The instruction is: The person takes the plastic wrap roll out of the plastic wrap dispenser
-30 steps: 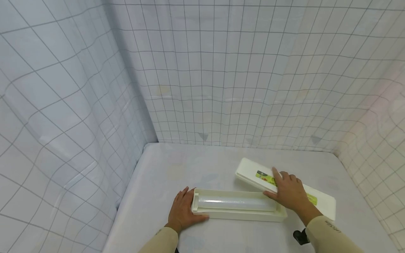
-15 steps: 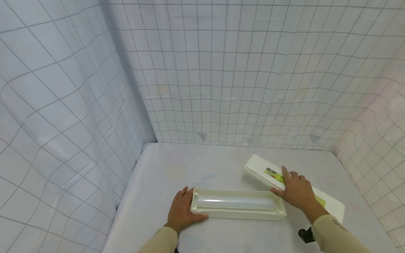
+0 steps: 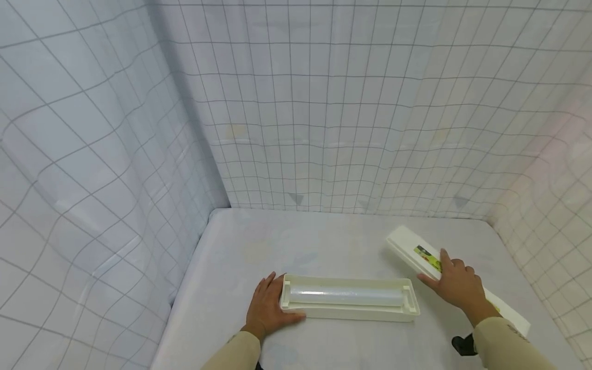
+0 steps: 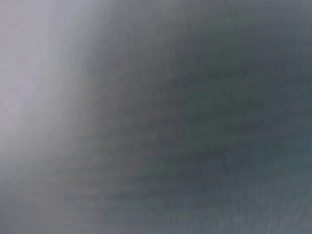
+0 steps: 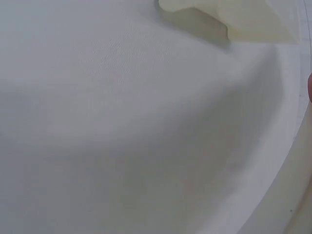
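A long cream plastic-wrap dispenser box (image 3: 351,314) lies uncovered on the table, with a roll of shiny clear plastic wrap (image 3: 347,296) inside it. My left hand (image 3: 267,306) holds the box's left end, its thumb along the front side and its fingers at the back corner. To the right, my right hand (image 3: 460,285) grips the long white lid (image 3: 411,246), which has a yellow-green label. That lid is slanted and apart from the box. The right wrist view shows a close white surface and a sliver of finger at the right edge; the left wrist view is too blurred to read.
A white cloth covers the table (image 3: 324,344). Hanging white sheets with a dark grid pattern (image 3: 324,128) stand at the back, left and right. A black object (image 3: 464,345) shows beside the right sleeve.
My right hand has moved the lid to the right, away from the box, and the lid's slant has grown steeper. The left hand and the box have stayed in place.
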`<state>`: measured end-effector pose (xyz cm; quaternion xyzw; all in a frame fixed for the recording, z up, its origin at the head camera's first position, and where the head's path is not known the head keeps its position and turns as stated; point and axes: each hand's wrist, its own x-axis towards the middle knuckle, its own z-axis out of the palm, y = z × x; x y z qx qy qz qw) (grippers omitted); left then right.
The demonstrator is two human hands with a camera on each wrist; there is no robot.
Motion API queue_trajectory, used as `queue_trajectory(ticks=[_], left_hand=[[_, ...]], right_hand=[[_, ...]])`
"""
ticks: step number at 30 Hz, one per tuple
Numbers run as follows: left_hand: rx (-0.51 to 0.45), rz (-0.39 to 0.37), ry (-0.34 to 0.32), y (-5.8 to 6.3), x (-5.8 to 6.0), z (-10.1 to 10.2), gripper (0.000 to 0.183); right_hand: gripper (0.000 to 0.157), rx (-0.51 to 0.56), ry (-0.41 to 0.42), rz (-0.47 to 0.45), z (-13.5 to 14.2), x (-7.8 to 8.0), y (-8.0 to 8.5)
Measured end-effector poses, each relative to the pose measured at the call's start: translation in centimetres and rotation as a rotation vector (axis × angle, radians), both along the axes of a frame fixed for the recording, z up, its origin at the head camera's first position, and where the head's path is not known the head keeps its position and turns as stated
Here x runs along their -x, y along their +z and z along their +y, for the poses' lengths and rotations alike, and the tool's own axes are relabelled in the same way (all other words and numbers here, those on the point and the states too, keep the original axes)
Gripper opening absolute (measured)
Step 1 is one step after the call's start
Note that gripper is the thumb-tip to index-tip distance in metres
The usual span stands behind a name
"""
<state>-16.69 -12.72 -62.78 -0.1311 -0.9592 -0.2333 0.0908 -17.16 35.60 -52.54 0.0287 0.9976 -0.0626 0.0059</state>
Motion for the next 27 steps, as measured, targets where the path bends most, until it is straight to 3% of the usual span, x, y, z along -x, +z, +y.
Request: queue_trajectory(ticks=[7, 17, 27], left_hand=[[-0.009, 0.023, -0.016, 0.0, 0.0, 0.0, 0.108], [-0.009, 0.0, -0.004, 0.2, 0.0, 0.0, 0.11], [0.006, 0.026, -0.034, 0.1, 0.0, 0.1, 0.108]], right_hand=[[0.117, 0.02, -0.072, -0.08, 2.9, -1.0, -0.1], [0.114, 0.035, -0.117, -0.09, 5.8, -2.5, -0.8], [0.109, 0.038, -0.234, -0.119, 8.8, -4.6, -1.6]])
